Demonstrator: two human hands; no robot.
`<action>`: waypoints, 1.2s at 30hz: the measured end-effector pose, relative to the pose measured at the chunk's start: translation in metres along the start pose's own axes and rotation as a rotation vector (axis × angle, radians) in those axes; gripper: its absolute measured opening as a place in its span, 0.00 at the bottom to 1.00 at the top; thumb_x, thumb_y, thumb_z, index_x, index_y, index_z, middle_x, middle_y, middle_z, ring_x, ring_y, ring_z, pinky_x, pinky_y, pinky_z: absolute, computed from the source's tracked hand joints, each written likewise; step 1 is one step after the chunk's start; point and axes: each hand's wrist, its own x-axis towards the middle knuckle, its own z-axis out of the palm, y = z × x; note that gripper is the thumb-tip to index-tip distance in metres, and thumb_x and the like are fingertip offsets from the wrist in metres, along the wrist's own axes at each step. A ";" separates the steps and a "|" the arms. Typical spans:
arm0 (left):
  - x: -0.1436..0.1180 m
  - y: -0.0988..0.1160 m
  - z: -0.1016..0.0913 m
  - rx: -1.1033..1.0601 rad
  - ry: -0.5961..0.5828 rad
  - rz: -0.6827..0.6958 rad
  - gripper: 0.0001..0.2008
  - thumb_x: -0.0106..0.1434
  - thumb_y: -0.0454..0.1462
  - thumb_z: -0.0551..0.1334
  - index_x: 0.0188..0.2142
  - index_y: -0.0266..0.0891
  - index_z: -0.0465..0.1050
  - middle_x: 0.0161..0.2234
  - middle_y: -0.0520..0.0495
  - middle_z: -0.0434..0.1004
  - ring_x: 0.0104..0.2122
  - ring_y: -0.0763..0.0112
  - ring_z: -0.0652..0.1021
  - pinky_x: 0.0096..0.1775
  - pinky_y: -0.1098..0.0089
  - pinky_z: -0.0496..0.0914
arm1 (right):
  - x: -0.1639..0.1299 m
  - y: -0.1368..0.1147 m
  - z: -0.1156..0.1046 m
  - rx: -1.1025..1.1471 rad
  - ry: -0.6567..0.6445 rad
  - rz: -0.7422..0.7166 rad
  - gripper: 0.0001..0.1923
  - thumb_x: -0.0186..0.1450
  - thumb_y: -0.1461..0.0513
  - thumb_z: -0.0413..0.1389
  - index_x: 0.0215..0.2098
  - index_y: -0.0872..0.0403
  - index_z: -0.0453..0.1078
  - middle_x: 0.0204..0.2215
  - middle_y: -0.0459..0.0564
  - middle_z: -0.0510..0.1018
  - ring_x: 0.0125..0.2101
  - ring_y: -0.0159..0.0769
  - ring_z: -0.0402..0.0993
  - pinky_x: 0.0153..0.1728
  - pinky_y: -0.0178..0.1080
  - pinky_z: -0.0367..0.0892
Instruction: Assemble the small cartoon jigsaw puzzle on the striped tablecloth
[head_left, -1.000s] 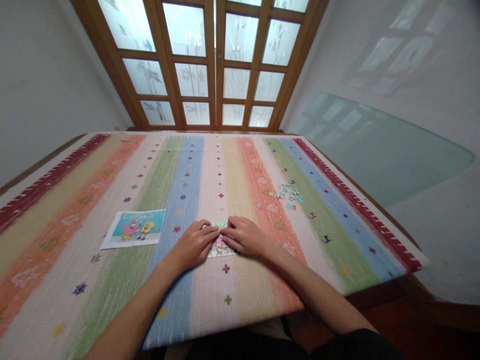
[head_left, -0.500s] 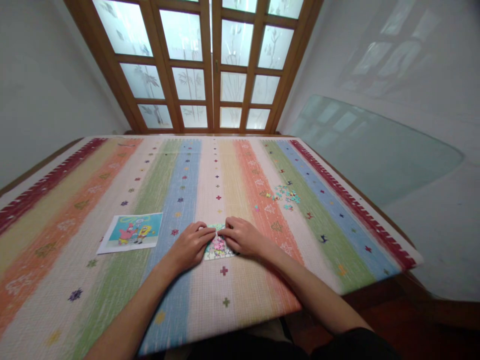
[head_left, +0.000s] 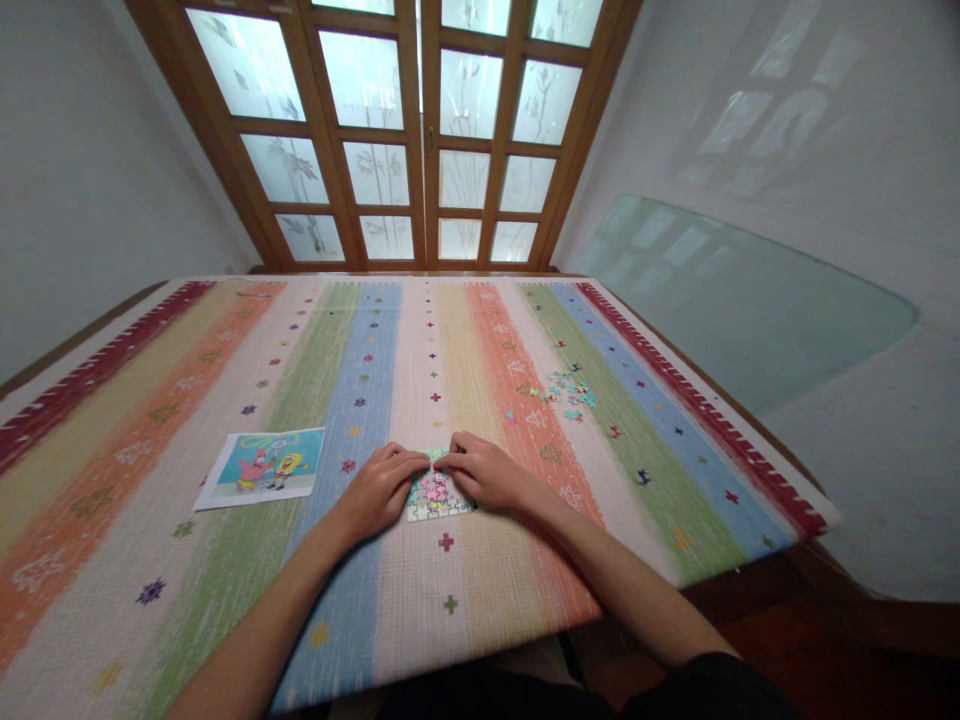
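A partly assembled jigsaw puzzle (head_left: 433,494), pink in the middle with pale pieces along its near edge, lies flat on the table in front of me. My left hand (head_left: 384,488) is closed at its left side, with bent fingers pressed to its edge and upper part. From the other side my right hand (head_left: 480,472) reaches over the upper right, thumb and forefinger pinched at the puzzle's upper middle. A small jigsaw piece seems to sit at those fingertips, mostly hidden. The two hands' fingertips almost meet. Both hands cover parts of the puzzle's sides.
To the left lies a printed reference picture (head_left: 264,464) of two cartoon figures. Loose jigsaw pieces (head_left: 574,392) are heaped at the right, with one stray piece (head_left: 510,417) nearer me. A striped tablecloth (head_left: 405,600) covers the table. Wooden glazed doors (head_left: 424,140) stand behind it.
The hands stay at the puzzle with only slight finger movement; the left fingers shift a little at its upper edge. The view tilts slightly. Picture and loose pieces lie as before.
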 end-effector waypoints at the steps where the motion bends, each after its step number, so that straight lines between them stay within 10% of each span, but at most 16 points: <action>1: 0.000 0.000 0.000 -0.009 -0.002 -0.009 0.20 0.69 0.27 0.53 0.54 0.42 0.76 0.46 0.44 0.82 0.44 0.61 0.76 0.48 0.57 0.74 | 0.000 0.000 0.000 0.010 -0.004 0.003 0.14 0.67 0.69 0.55 0.48 0.55 0.79 0.34 0.50 0.71 0.35 0.37 0.67 0.38 0.37 0.64; 20: 0.002 0.002 0.004 0.086 0.011 0.046 0.16 0.68 0.27 0.55 0.50 0.37 0.77 0.46 0.41 0.81 0.44 0.59 0.75 0.49 0.56 0.73 | 0.000 0.001 -0.001 -0.011 0.060 0.017 0.10 0.68 0.67 0.57 0.43 0.54 0.80 0.33 0.49 0.72 0.35 0.37 0.68 0.38 0.38 0.63; 36: 0.003 0.001 0.002 -0.032 0.013 -0.058 0.16 0.69 0.28 0.53 0.48 0.40 0.76 0.44 0.44 0.82 0.43 0.61 0.76 0.48 0.56 0.72 | -0.037 0.081 -0.059 -0.111 0.142 0.495 0.08 0.59 0.63 0.61 0.38 0.54 0.76 0.33 0.51 0.75 0.34 0.40 0.69 0.41 0.41 0.64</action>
